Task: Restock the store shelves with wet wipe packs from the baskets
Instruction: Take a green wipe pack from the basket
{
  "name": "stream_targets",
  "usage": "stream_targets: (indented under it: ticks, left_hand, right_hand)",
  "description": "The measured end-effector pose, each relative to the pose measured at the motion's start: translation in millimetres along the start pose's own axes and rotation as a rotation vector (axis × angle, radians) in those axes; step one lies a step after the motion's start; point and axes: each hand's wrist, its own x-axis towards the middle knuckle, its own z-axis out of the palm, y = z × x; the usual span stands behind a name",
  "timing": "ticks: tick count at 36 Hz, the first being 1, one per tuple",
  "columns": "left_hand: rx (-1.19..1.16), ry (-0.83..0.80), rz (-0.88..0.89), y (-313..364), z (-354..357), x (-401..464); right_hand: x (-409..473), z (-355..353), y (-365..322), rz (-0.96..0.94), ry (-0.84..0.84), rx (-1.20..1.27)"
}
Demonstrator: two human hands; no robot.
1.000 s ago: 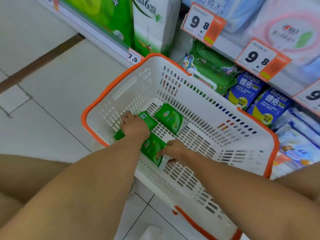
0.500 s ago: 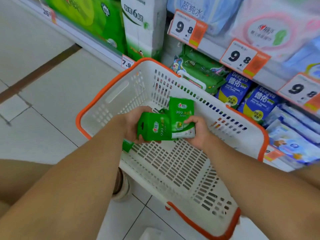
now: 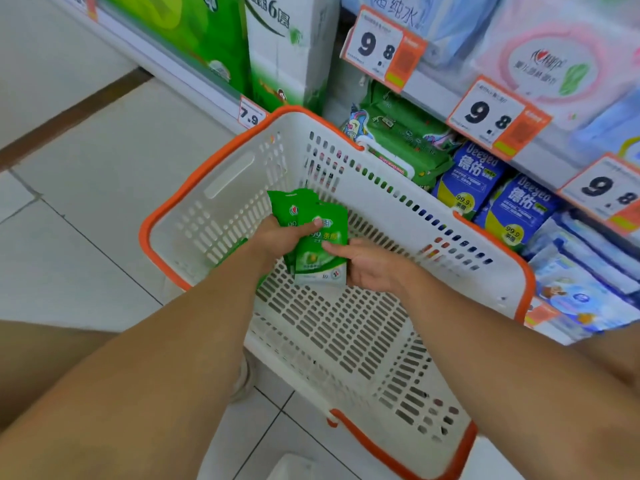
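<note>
Green foil packs of wet wipes (image 3: 317,237) sit bunched between your two hands, held above the floor of the white basket (image 3: 346,341) with the orange rim, which stands just in front of the lower shelf. Your left hand (image 3: 277,239) has its fingers curled round the back of the bunch with the thumb pressed across the front pack, and your right hand (image 3: 372,263) grasps the lower right corner of that front pack, thumb on its face. At least two packs overlap here, the rear one poking up and to the left; whether a third hides behind them cannot be told. A sliver of green shows low by your left wrist, likely one more pack left on the basket floor. To do this step well, square the packs into one neat stack before you lift away, so none slides out of a loose grip; the wrappers look slick. Keep the printed faces turned the same way. Then carry them over the basket's far wall toward the green wipe packs on the shelf (image 3: 401,140), beside the blue packs (image 3: 464,181), and watch the hanging price tag (image 3: 498,116) as you reach under it.
</note>
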Motion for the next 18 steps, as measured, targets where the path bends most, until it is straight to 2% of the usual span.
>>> stream_targets:
  ticks: [2, 3, 5, 6, 7, 9, 10, 13, 15, 16, 18]
  left_hand:
    - [-0.045, 0.087, 0.022, -1.8, -3.3, 5.5]
    - [-0.073, 0.131, 0.027, -2.3, -6.0, 8.7]
    - [-0.08, 0.215, 0.024, -2.2, -13.8, 14.7]
    - [-0.037, 0.247, 0.031, -1.0, -18.5, 16.0]
    - [0.03, 0.269, 0.055, 1.1, -22.9, 16.3]
    - [0.207, 0.317, 0.137, 7.3, -31.5, 12.3]
    - [0.296, 0.335, 0.179, 10.1, -33.9, 10.1]
    - [0.475, 0.348, 0.237, 12.6, -42.0, 7.6]
    - [0.503, 0.366, 0.236, 9.7, -44.2, 8.0]
    - [0.489, 0.38, 0.225, 8.4, -44.3, 8.3]
    - [0.419, 0.413, 0.184, 7.7, -41.5, 7.3]
  right_hand:
    - [5.8, -1.5, -1.5, -0.007, 0.128, -0.001]
    - [10.1, -2.7, 0.2, -0.042, 0.259, -0.064]
    - [28.3, -17.6, 10.9, -0.124, 0.567, -0.462]
    - [34.6, -25.1, 17.6, -0.126, 0.628, -0.748]
    - [42.2, -31.2, 26.6, -0.099, 0.594, -0.99]
    - [52.5, -34.5, 44.9, -0.047, 0.48, -1.202]
    - [49.9, -31.2, 50.8, -0.054, 0.47, -1.226]
    - [46.6, -27.0, 67.8, -0.116, 0.592, -1.221]
    - [41.9, -27.1, 69.5, -0.014, 0.594, -1.198]
    - [38.3, -28.2, 66.5, 0.054, 0.574, -1.099]
    - [31.4, -31.4, 56.1, 0.144, 0.515, -0.648]
